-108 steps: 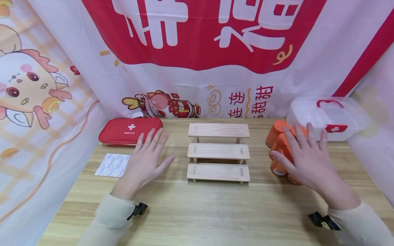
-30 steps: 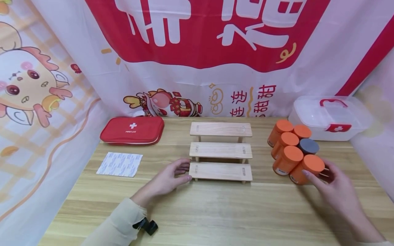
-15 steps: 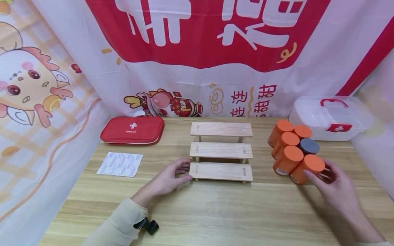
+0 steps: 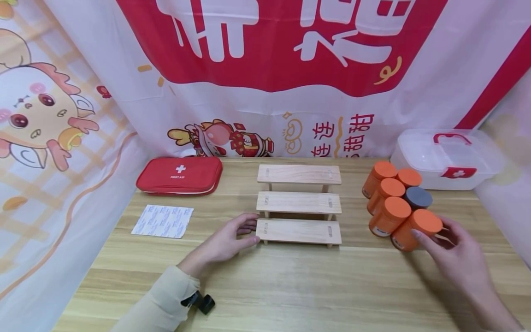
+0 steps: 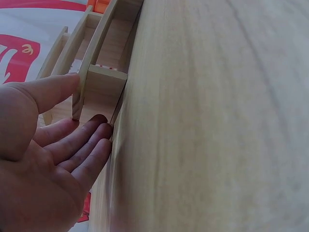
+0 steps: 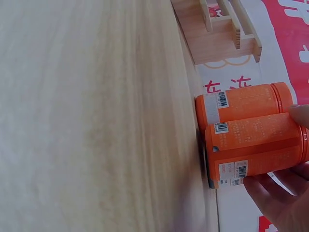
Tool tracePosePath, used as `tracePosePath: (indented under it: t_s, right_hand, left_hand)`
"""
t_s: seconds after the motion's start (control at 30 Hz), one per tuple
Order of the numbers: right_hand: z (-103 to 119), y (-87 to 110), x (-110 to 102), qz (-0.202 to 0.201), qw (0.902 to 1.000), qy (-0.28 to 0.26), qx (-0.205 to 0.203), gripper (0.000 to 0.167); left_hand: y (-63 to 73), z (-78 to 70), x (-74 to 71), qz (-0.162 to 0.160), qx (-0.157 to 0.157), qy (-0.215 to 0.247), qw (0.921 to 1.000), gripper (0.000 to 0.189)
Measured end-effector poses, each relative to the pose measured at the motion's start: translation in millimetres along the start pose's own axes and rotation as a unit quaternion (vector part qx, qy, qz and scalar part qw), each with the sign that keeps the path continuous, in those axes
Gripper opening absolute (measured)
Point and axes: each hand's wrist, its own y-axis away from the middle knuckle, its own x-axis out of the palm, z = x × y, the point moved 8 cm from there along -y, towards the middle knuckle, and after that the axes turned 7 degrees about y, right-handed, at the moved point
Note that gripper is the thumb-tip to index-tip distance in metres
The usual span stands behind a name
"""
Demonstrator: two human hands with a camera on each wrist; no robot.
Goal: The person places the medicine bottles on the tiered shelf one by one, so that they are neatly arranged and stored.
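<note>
My left hand (image 4: 226, 240) pinches the left end of the lowest step of a three-step wooden stand (image 4: 299, 230); in the left wrist view the thumb lies on top of the board (image 5: 83, 84) and the index finger below it. My right hand (image 4: 460, 256) holds the front right orange jar (image 4: 428, 222), thumb on its near side and fingers round its right side. In the right wrist view this orange jar (image 6: 256, 140) is close beside another orange jar (image 6: 241, 101). Several jars stand grouped there, one with a dark grey lid (image 4: 418, 197).
A clear plastic first-aid box (image 4: 454, 161) with a red handle stands behind the jars. At the left are a red first-aid pouch (image 4: 179, 175) and a white printed packet (image 4: 163, 221). A printed cloth (image 4: 249, 101) hangs behind the wooden table (image 4: 290, 286).
Both hands were spread over the table at first; the left has moved to the stand, the right to the front right jar. Since half a second ago that jar has shifted slightly right.
</note>
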Motion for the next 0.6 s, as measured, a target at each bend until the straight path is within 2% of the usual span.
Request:
tracePosePath:
  t_s: [0.2, 0.43, 0.6]
  right_hand:
    - [4.4, 6.0, -9.4, -0.033, 0.9993, -0.017, 0.0, 0.077]
    - [14.7, 14.9, -24.2, -0.091, 0.9951, -0.032, -0.02, 0.068]
    - [22.5, 18.8, -31.4, -0.112, 0.9926, -0.037, -0.029, 0.064]
  left_hand:
    - [0.3, -0.1, -0.7, -0.001, -0.002, 0.001, 1.0, 0.063]
    - [0.5, -1.4, -0.5, 0.0, 0.003, -0.002, 1.0, 0.063]
    - [0.2, -0.9, -0.7, -0.001, 0.003, -0.003, 1.0, 0.062]
